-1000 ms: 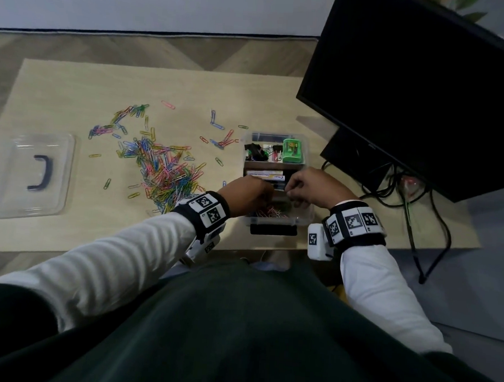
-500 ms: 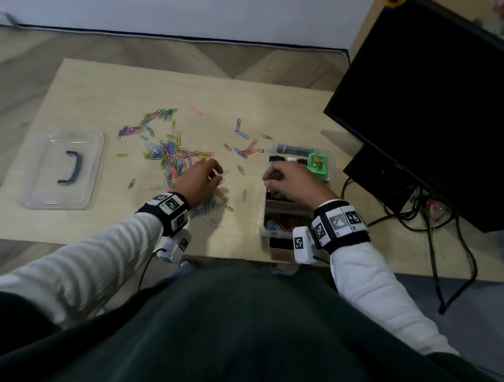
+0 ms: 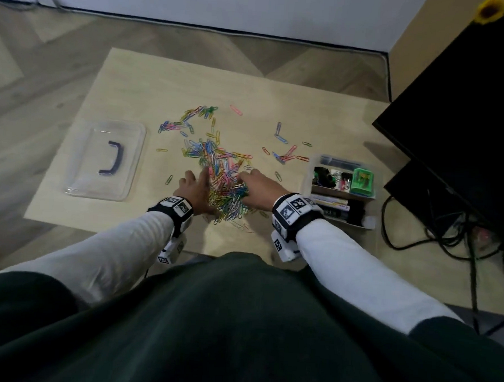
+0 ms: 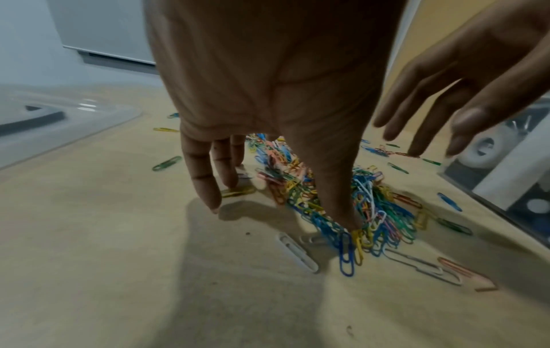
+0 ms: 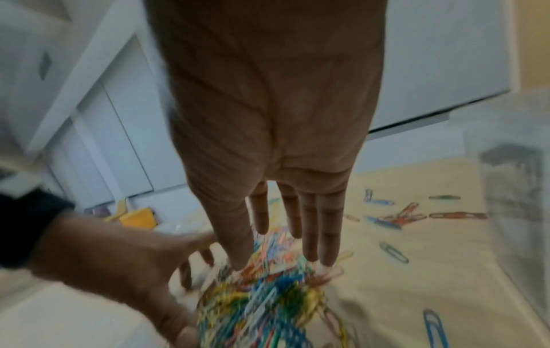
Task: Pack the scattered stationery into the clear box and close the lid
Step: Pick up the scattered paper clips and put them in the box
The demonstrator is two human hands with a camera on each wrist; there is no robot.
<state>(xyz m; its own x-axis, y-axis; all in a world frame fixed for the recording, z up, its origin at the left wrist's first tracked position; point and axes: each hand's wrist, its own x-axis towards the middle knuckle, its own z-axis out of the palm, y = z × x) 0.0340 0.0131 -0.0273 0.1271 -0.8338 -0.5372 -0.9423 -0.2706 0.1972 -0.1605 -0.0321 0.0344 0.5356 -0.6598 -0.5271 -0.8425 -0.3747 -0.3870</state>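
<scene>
Down on the table [image 3: 140, 77], the left hand [image 3: 195, 188] and the right hand [image 3: 258, 188] are lying on either side of the pile of paper clips [image 3: 224, 186], the left against its left flank and the right against its right flank. Both hands are spread with fingers straight, gripping nothing; the left wrist view is showing the left thumb [image 4: 336, 188] pressing down into the clips, and the right wrist view is showing the right fingers [image 5: 324, 226] reaching onto the far part of the heap. Loose clips [image 3: 284, 156] are lying scattered beyond the pile and to its right, with another cluster [image 3: 190, 119] trailing off beyond and to the left. Right of the pile, the clear box [image 3: 343, 189] is sitting uncovered near the table's right edge, holding a green sharpener [image 3: 362, 182], black binder clips [image 3: 323, 177] and other stationery too small to tell. Well to the left of the pile, the clear lid [image 3: 79, 179] with its dark handle [image 3: 114, 158] is lying flat on the table. Beyond the box on the right, a black monitor [image 3: 468, 114] is standing, with cables [image 3: 446, 242] trailing below it.
</scene>
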